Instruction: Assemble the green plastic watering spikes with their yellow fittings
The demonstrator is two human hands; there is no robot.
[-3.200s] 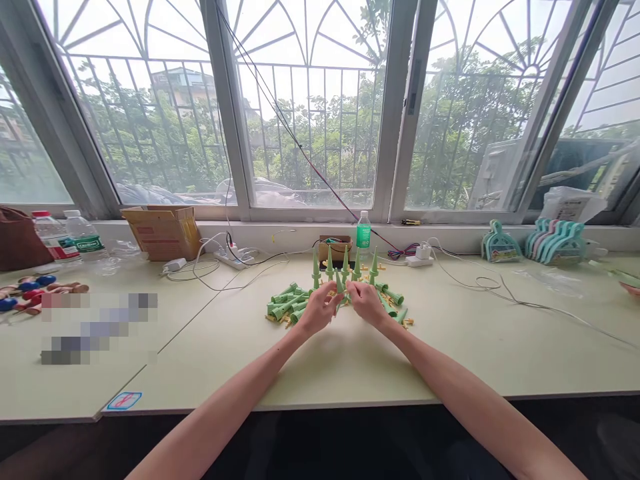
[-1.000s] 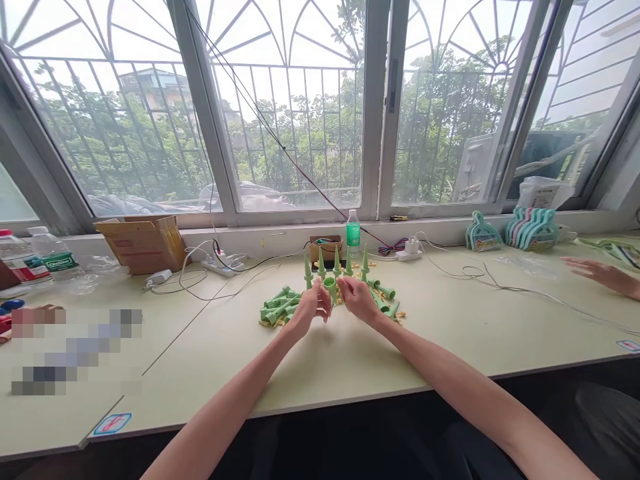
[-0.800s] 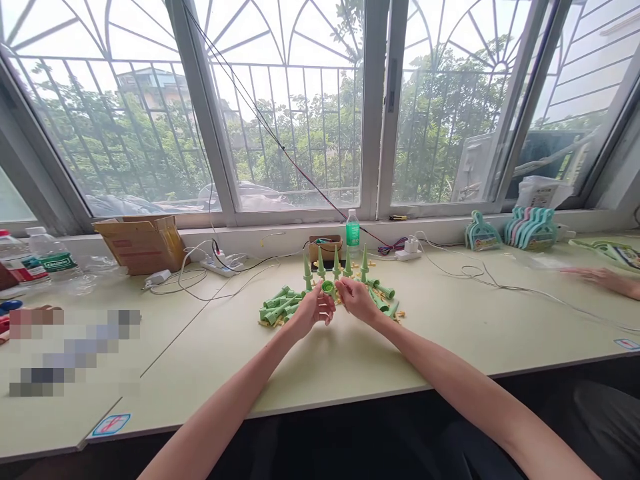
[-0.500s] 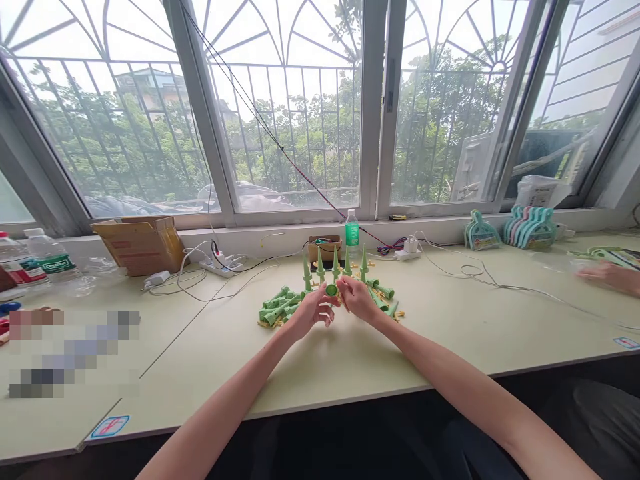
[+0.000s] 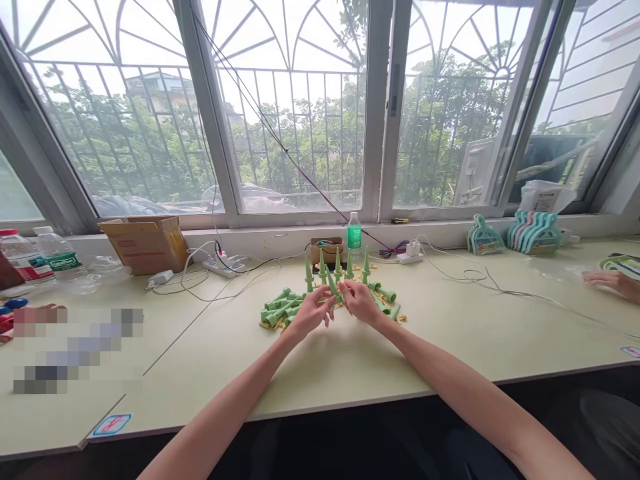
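Change: half a second earlier the green plastic cone-shaped spike showed its round open end to the camera; now it is tilted, with its point up and leaning left. Both hands have stayed in front of the bottle.
Landmark: clear plastic bottle with a green label, standing at the window side of the pale green table.
Spike: in front of the bottle and slightly left of it, raised off the table, between the two hands.
Left hand: thumb and fingers pinched on the spike's lower part, from the left.
Right hand: fingertips drawn together on the spike's wide end, from the right.
Upright green spikes: a row just in front of the bottle, behind the hands.
Loose green spikes: a heap lying flat, left of the bottle and nearer the camera.
Another person's hand: far right of the bottle, on the table.
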